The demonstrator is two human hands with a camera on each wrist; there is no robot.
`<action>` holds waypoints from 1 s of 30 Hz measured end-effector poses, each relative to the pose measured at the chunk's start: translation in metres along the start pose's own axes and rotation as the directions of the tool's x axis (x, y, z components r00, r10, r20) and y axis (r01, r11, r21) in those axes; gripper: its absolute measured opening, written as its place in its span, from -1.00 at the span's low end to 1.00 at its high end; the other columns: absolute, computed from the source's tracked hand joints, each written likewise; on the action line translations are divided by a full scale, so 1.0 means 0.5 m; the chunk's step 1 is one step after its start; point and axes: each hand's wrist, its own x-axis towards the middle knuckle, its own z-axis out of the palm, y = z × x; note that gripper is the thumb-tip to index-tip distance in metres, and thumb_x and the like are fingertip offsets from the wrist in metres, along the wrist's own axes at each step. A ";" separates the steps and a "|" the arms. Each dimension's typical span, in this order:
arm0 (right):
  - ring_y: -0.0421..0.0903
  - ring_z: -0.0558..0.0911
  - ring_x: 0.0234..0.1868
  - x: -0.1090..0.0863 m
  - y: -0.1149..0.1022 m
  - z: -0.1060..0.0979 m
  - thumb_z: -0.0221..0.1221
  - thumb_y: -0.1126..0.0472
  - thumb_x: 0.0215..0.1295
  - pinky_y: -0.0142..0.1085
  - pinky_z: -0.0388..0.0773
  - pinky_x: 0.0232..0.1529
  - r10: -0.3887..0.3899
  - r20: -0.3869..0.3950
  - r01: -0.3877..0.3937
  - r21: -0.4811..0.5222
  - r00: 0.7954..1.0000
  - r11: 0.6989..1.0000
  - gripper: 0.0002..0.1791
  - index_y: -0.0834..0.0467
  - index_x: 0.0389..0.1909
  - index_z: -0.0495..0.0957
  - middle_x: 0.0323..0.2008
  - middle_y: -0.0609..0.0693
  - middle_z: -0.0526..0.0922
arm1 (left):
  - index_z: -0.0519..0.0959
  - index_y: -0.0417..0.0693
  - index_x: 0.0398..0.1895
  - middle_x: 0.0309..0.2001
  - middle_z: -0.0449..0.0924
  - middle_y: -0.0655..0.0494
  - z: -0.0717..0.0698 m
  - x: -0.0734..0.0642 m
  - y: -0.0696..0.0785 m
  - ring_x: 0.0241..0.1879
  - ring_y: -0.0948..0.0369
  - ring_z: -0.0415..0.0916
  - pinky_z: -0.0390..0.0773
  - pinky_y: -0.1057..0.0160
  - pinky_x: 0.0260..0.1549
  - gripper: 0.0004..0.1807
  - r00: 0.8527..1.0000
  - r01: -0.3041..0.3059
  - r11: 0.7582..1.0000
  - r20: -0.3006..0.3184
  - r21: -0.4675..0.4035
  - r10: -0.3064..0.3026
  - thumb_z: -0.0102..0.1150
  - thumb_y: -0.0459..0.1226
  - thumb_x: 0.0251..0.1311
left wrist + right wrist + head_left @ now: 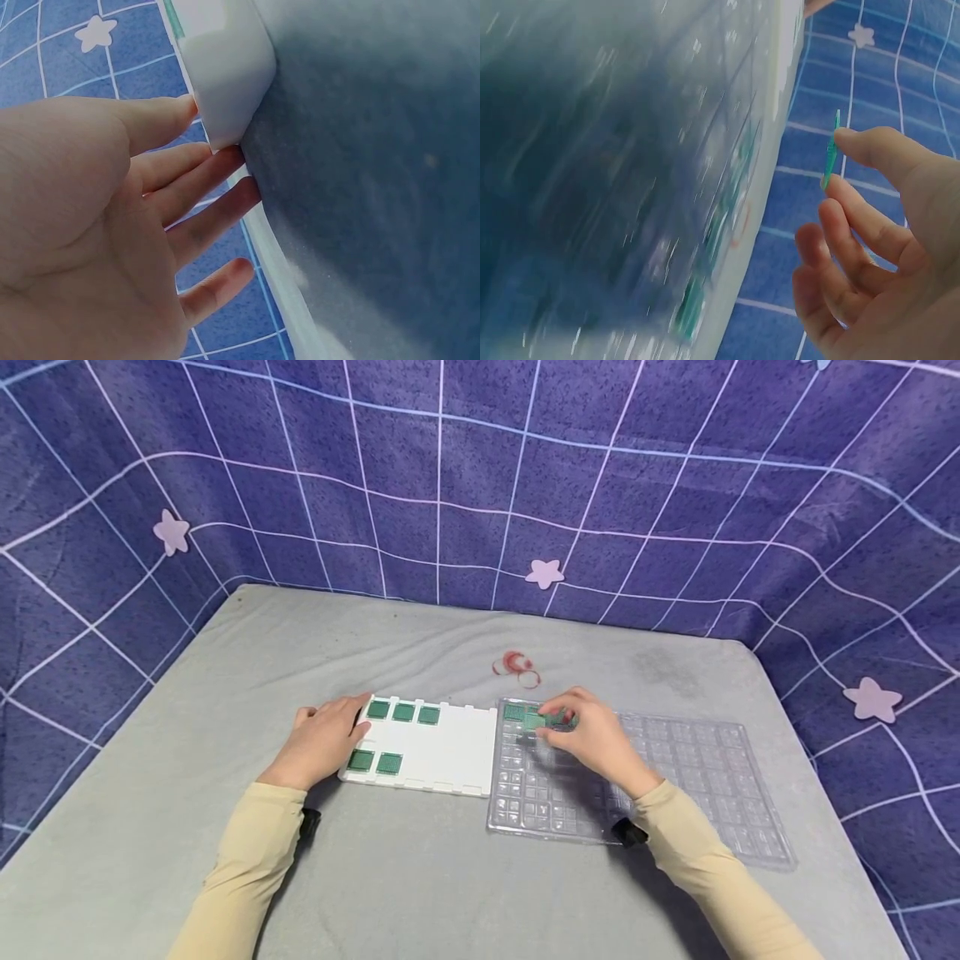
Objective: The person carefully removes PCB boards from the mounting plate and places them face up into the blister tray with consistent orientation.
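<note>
In the head view my left hand (321,742) holds the left end of a white tray (446,752); the left wrist view shows the thumb and fingertips at the edge of this tray (229,82). Several green circuit boards lie in the tray, among them one board (402,712) in the far row and another (388,763) in the near row. Over the clear plastic tray (536,822), my right hand (588,737) pinches a small green circuit board (831,154) between thumb and index finger. That board is raised, seen edge-on in the right wrist view.
The clear tray has many moulded pockets and adjoins the white tray's right end. A green board (513,712) sits in its far left corner, with more partly hidden behind my right hand. Red ring marks (517,667) are on the grey cloth (390,877). A blue curtain (480,468) stands behind.
</note>
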 end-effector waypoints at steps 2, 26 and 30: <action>-0.07 0.62 -0.19 0.000 0.013 -0.009 0.46 0.08 0.17 -0.28 0.49 -0.23 0.007 -0.003 -0.007 -0.005 1.000 1.000 -0.67 0.08 -0.05 0.74 -0.10 -0.02 0.68 | 0.28 -0.24 0.51 0.39 0.44 -0.26 -0.001 0.001 0.000 0.36 -0.19 0.40 0.25 -0.21 0.12 -0.42 1.000 -0.002 1.000 -0.003 -0.001 0.002 0.00 -0.20 0.53; -0.05 0.61 -0.22 -0.019 0.163 -0.089 0.44 0.11 0.22 -0.26 0.47 -0.24 0.019 -0.044 -0.024 -0.108 0.999 0.994 -0.72 0.11 -0.08 0.76 -0.16 0.02 0.71 | 0.28 -0.25 0.51 0.40 0.43 -0.26 0.002 -0.001 -0.003 0.35 -0.19 0.41 0.22 -0.23 0.14 -0.42 1.000 -0.002 1.000 -0.007 -0.001 0.002 0.01 -0.20 0.52; -0.06 0.60 -0.23 -0.021 0.178 -0.093 0.43 0.12 0.22 -0.24 0.48 -0.21 0.025 -0.039 -0.029 -0.121 0.999 0.992 -0.72 0.12 -0.08 0.76 -0.19 0.03 0.71 | 0.27 -0.24 0.51 0.40 0.43 -0.26 0.002 -0.002 -0.004 0.35 -0.20 0.41 0.22 -0.23 0.14 -0.41 1.000 0.000 1.000 -0.003 -0.005 0.000 0.01 -0.20 0.52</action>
